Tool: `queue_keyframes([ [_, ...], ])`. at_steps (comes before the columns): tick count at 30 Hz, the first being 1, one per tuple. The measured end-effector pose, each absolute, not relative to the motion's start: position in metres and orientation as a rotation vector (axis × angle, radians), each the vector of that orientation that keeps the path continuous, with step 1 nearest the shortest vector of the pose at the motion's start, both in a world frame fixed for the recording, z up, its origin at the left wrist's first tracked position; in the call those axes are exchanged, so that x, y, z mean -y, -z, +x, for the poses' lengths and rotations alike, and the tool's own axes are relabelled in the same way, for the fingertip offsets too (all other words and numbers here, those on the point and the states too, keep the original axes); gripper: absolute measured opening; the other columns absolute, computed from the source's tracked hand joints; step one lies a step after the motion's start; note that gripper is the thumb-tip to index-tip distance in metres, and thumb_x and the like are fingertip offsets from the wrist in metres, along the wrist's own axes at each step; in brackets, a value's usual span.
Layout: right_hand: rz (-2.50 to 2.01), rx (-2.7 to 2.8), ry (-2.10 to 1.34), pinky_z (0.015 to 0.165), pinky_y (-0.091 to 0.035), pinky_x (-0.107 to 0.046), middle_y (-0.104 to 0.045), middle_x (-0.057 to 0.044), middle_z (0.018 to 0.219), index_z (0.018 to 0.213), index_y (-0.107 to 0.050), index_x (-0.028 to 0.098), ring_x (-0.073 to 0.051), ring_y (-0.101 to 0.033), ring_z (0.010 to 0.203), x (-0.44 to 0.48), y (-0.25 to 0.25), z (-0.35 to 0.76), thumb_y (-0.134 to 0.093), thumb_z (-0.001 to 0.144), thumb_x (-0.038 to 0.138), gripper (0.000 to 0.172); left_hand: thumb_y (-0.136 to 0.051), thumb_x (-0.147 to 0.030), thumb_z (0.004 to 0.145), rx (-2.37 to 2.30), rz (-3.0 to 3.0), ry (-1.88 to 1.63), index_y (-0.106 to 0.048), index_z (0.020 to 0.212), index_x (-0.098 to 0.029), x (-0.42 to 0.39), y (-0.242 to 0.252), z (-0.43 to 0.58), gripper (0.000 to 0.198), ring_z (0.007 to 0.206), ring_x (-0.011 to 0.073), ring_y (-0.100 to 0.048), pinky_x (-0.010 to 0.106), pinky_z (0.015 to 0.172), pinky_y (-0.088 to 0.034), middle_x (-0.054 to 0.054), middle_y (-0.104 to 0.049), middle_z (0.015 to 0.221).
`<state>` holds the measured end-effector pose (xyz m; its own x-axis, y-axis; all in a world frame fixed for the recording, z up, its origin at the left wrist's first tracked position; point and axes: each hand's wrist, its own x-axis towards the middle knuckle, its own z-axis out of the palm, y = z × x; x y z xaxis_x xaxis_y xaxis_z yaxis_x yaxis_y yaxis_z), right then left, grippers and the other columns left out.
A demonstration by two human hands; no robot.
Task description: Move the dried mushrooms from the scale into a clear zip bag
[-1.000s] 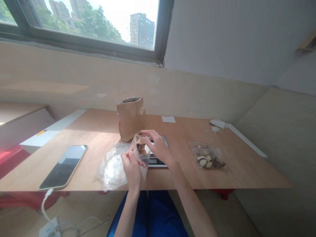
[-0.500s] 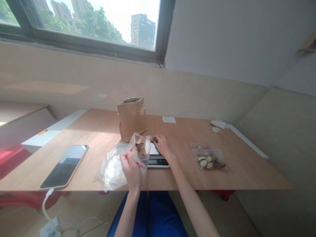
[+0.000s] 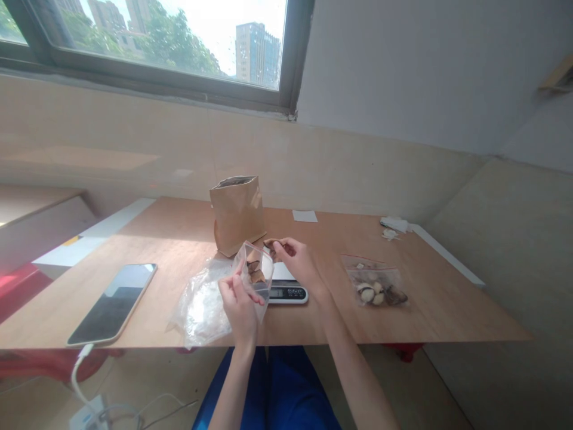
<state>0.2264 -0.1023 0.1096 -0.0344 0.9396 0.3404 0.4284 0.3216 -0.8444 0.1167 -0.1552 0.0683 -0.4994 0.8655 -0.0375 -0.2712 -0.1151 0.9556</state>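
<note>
Well, our left hand point(image 3: 239, 307) holds up a clear zip bag point(image 3: 256, 272), its fingers point(image 3: 233, 285) clamped on the bag's lower side, with dark brown pieces point(image 3: 256, 270) inside. Our right hand point(image 3: 299, 263) sits just beside the bag's upper corner, its fingers point(image 3: 281, 245) pinched together on a dark piece point(image 3: 271, 243), which is held above a digital scale point(image 3: 287, 292). Behind the zip bag, a brown paper bag point(image 3: 237, 215) stands upright on the wooden surface point(image 3: 439, 322). A crumpled plastic bag point(image 3: 199, 307) lies beside our left hand, a phone point(image 3: 111, 304) lies farther left, and a second zip bag point(image 3: 375, 286) of pale and dark pieces lies well to the right.
</note>
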Motion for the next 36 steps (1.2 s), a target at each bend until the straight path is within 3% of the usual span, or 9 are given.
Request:
queue_keyframes([
  [6, -1.363, 1.903, -0.608, 0.059, -0.038, -0.024, -0.056, 0.002, 0.063, 0.093, -0.062, 0.020, -0.012, -0.052, 0.061, 0.127, -0.135, 0.215, -0.049, 0.084, 0.037, 0.023, -0.041, -0.043, 0.084, -1.307, 0.749, -1.741, -0.044, 0.088, -0.019, 0.158, -0.070, 0.119, 0.024, 0.033, 0.0091, -0.044, 0.021, 0.040, -0.039, -0.010, -0.046, 0.044],
  [14, -1.438, 1.561, -0.725, 0.081, -0.046, -0.034, -0.053, -0.010, 0.116, 0.115, -0.048, 0.020, -0.018, -0.056, 0.091, 0.156, -0.101, 0.222, -0.045, 0.085, 0.045, 0.040, -0.045, -0.043, 0.082, -1.191, 0.599, -1.801, -0.046, 0.088, -0.019, 0.162, -0.073, 0.121, 0.026, 0.033, 0.0083, -0.041, 0.020, 0.038, -0.037, -0.010, -0.041, 0.043],
  [17, -1.258, 1.542, -0.992, 0.093, -0.043, -0.034, -0.047, -0.009, 0.129, 0.129, -0.035, 0.023, -0.019, -0.049, 0.112, 0.175, -0.086, 0.218, -0.048, 0.084, 0.045, 0.052, -0.048, -0.043, 0.081, -1.190, 0.597, -1.788, -0.048, 0.090, -0.018, 0.167, -0.072, 0.126, 0.027, 0.040, 0.0073, -0.047, 0.020, 0.041, -0.039, -0.003, -0.057, 0.063],
  [20, -1.106, 1.473, -1.099, 0.096, -0.041, -0.031, -0.043, -0.006, 0.135, 0.133, -0.032, 0.026, -0.019, -0.044, 0.120, 0.188, -0.080, 0.209, -0.056, 0.080, 0.041, 0.060, -0.044, -0.046, 0.082, -1.106, 0.686, -1.768, -0.052, 0.102, -0.019, 0.175, -0.068, 0.132, 0.034, 0.057, 0.0077, -0.055, 0.020, 0.047, -0.044, 0.008, -0.058, 0.111],
  [22, -1.104, 1.382, -1.074, 0.092, -0.044, -0.030, -0.044, -0.005, 0.134, 0.129, -0.041, 0.026, -0.021, -0.045, 0.120, 0.192, -0.079, 0.205, -0.056, 0.080, 0.040, 0.053, -0.038, -0.048, 0.085, -0.955, 0.745, -1.744, -0.052, 0.109, -0.022, 0.181, -0.065, 0.137, 0.038, 0.073, 0.0103, -0.059, 0.021, 0.054, -0.048, 0.008, -0.042, 0.134],
  [25, -1.123, 1.284, -1.016, 0.092, -0.045, -0.032, -0.054, -0.005, 0.125, 0.120, -0.052, 0.024, -0.022, -0.049, 0.116, 0.194, -0.077, 0.208, -0.051, 0.083, 0.040, 0.040, -0.033, -0.049, 0.087, -0.805, 0.796, -1.713, -0.051, 0.114, -0.026, 0.190, -0.063, 0.140, 0.039, 0.100, 0.0153, -0.056, 0.025, 0.072, -0.050, 0.005, -0.028, 0.144],
  [27, -1.138, 1.272, -0.968, 0.095, -0.042, -0.034, -0.059, -0.005, 0.119, 0.115, -0.057, 0.022, -0.022, -0.052, 0.114, 0.195, -0.076, 0.216, -0.048, 0.086, 0.040, 0.036, -0.035, -0.047, 0.087, -0.788, 0.863, -1.656, -0.051, 0.113, -0.025, 0.195, -0.062, 0.139, 0.038, 0.094, 0.0154, -0.058, 0.028, 0.073, -0.050, 0.007, -0.026, 0.145],
  [31, -1.169, 1.280, -0.889, 0.092, -0.044, -0.032, -0.065, -0.005, 0.109, 0.105, -0.064, 0.022, -0.021, -0.057, 0.105, 0.204, -0.080, 0.236, -0.041, 0.089, 0.040, 0.033, -0.042, -0.042, 0.085, -1.026, 1.037, -1.605, -0.056, 0.105, -0.020, 0.197, -0.065, 0.125, 0.033, 0.063, 0.0089, -0.054, 0.028, 0.063, -0.048, 0.011, -0.046, 0.130],
  [36, -1.168, 1.266, -0.846, 0.084, -0.048, -0.029, -0.069, -0.006, 0.096, 0.095, -0.068, 0.021, -0.020, -0.063, 0.094, 0.214, -0.085, 0.251, -0.042, 0.089, 0.041, 0.034, -0.054, -0.042, 0.079, -1.320, 1.079, -1.625, -0.053, 0.114, -0.022, 0.189, -0.068, 0.105, 0.041, 0.094, 0.0181, -0.055, 0.030, 0.080, -0.045, 0.007, -0.057, 0.114],
])
